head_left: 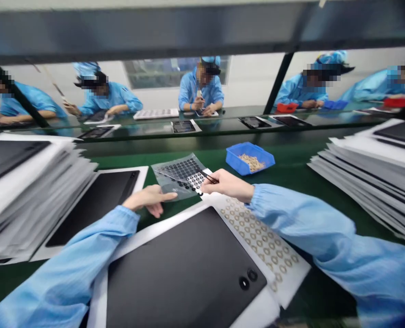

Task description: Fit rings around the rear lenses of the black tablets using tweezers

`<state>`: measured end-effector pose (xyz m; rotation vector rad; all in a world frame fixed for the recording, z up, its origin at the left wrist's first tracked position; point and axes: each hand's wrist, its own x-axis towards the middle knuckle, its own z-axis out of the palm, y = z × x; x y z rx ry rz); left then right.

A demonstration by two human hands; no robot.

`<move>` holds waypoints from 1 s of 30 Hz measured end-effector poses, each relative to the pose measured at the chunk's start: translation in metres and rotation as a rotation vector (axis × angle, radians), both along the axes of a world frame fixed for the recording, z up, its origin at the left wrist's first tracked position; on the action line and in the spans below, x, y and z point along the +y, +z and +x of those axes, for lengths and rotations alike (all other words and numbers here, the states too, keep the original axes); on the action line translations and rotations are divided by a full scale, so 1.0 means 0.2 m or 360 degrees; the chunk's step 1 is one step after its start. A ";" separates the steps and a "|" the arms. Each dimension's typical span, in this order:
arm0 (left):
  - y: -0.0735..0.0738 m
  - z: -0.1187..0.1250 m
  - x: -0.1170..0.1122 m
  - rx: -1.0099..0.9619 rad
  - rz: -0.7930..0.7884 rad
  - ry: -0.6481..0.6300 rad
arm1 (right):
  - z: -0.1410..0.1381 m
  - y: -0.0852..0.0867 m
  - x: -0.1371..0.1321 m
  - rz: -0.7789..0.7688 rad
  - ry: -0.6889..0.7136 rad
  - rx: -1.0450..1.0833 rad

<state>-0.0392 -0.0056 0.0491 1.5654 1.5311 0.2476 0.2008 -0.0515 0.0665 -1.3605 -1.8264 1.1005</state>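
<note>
Matte dark-grey rectangular panel (175,269) is lying before me; beyond it, a clear plastic sheet (168,187) of small black discs (185,169) is touching my left hand (147,198), its grip unclear; my right hand (228,186) is gripping slim black tweezers (207,176).

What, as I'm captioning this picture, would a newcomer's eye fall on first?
Probably the large dark panel at the bottom centre, with two round black parts near its right corner. Just beyond it, the right hand holds dark tweezers at a clear sheet dotted with black rings. Farther back, right of centre, a bright blue tray of small tan pieces stands out.
</note>
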 end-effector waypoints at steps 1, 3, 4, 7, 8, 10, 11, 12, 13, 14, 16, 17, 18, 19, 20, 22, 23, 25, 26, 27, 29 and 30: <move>0.03 -0.01 -0.01 0.0198 -0.0037 -0.0050 | 0.04 0.01 -0.10 -0.0072 0.0014 -0.0012; 0.07 -0.01 -0.07 0.0509 0.0091 -0.0153 | 0.11 0.00 -0.30 -0.0160 0.0065 -0.0059; 0.09 0.02 -0.11 0.0646 0.0306 -0.0210 | 0.14 -0.01 -0.40 -0.0210 0.0072 -0.0074; 0.07 0.14 -0.31 0.0570 0.1283 -0.0884 | 0.17 -0.08 -0.64 -0.0441 -0.0050 -0.0024; 0.05 0.19 -0.39 0.0359 0.1417 -0.1154 | 0.17 -0.11 -0.70 -0.0516 -0.0122 0.0015; -0.01 0.27 -0.53 0.0016 0.1423 -0.1506 | 0.16 -0.15 -0.78 -0.0590 -0.0264 0.0079; -0.04 0.30 -0.58 -0.0063 0.1383 -0.1588 | 0.16 -0.17 -0.80 -0.0590 -0.0319 0.0096; -0.07 0.32 -0.62 -0.0087 0.1337 -0.1622 | 0.16 -0.18 -0.81 -0.0580 -0.0361 0.0102; -0.10 0.34 -0.64 -0.0091 0.1299 -0.1628 | 0.16 -0.18 -0.81 -0.0570 -0.0393 0.0105; -0.12 0.34 -0.66 -0.0090 0.1266 -0.1622 | 0.16 -0.19 -0.81 -0.0562 -0.0415 0.0107; -0.14 0.34 -0.66 -0.0087 0.1213 -0.1608 | 0.16 -0.19 -0.81 -0.0558 -0.0440 0.0114; -0.14 0.34 -0.65 -0.0088 0.1198 -0.1605 | 0.16 -0.19 -0.82 -0.0560 -0.0445 0.0123; -0.13 0.34 -0.64 -0.0089 0.1194 -0.1601 | 0.16 -0.19 -0.82 -0.0564 -0.0445 0.0137; -0.13 0.33 -0.64 -0.0090 0.1195 -0.1605 | 0.16 -0.19 -0.82 -0.0569 -0.0442 0.0152; -0.13 0.33 -0.63 -0.0087 0.1193 -0.1611 | 0.16 -0.19 -0.82 -0.0577 -0.0435 0.0169; -0.12 0.34 -0.63 -0.0083 0.1203 -0.1615 | 0.16 -0.19 -0.83 -0.0592 -0.0431 0.0194; -0.12 0.34 -0.64 -0.0081 0.1208 -0.1617 | 0.16 -0.19 -0.83 -0.0596 -0.0435 0.0198; -0.12 0.34 -0.64 -0.0082 0.1222 -0.1620 | 0.16 -0.19 -0.83 -0.0592 -0.0442 0.0184; -0.12 0.34 -0.64 -0.0081 0.1227 -0.1619 | 0.16 -0.19 -0.83 -0.0582 -0.0446 0.0169; -0.12 0.35 -0.64 -0.0081 0.1230 -0.1621 | 0.15 -0.18 -0.83 -0.0566 -0.0449 0.0145; -0.13 0.35 -0.64 -0.0079 0.1236 -0.1620 | 0.15 -0.18 -0.83 -0.0505 -0.0450 0.0064; -0.13 0.35 -0.64 -0.0077 0.1239 -0.1620 | 0.15 -0.17 -0.83 -0.0469 -0.0445 0.0009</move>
